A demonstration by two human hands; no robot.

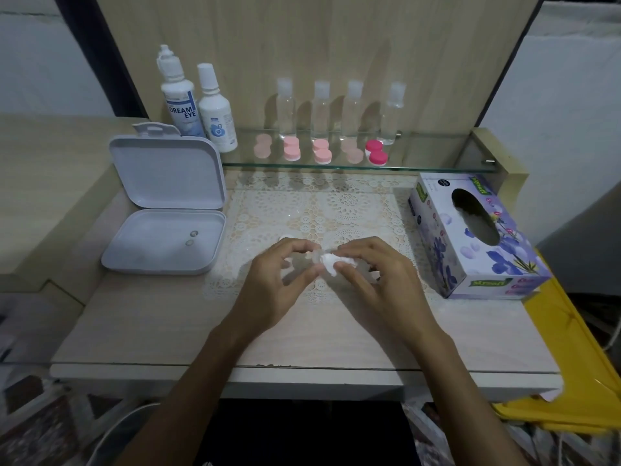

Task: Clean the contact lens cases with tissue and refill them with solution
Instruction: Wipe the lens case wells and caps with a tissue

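Observation:
My left hand (279,284) pinches a small clear contact lens case (314,256) above the lace mat. My right hand (376,280) holds a crumpled white tissue (331,264) pressed against the case. A white cap (288,237) lies on the mat just behind my left fingers. Two solution bottles (179,99) (215,111) stand at the back left. Several pink lens cases (291,153) (377,153) sit on the glass shelf (437,168). A tissue box (477,237) lies to the right.
An open white plastic box (161,243) with two lenses in its tray sits at the left. Several clear travel bottles (286,109) line the back of the shelf. A yellow object (571,364) hangs off the table's right side.

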